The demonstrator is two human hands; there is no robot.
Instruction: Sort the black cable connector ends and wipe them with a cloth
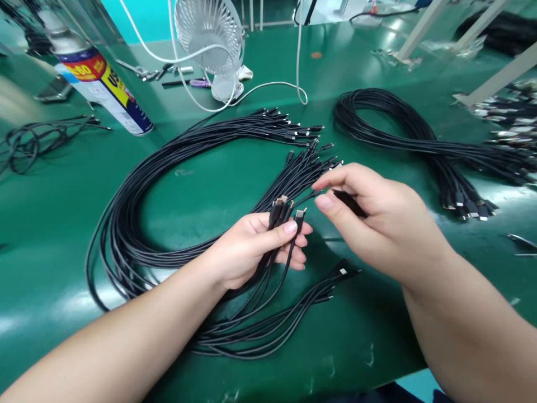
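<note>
My left hand (241, 246) is closed around several black USB cables (298, 219), their metal plug tips pointing up past the thumb. One plug stands apart from the others, pressed under the thumb. To the right and slightly higher, my right hand (390, 218) curls round a small black object (350, 202), mostly hidden in the palm. Its thumb and index fingertips are a little apart, close to a cable plug from the pile behind. A large looped bundle of black cables (138, 196) lies behind my left hand. Nearer me, a smaller group of cables (268, 336) rests on the table.
On the green table (235, 184) stand a spray can (104, 84) at back left and a white fan (210, 39) with a trailing cord. Another cable bundle (394, 134) lies at right, near metal legs (499, 78). Loose black cable (37, 140) sits far left.
</note>
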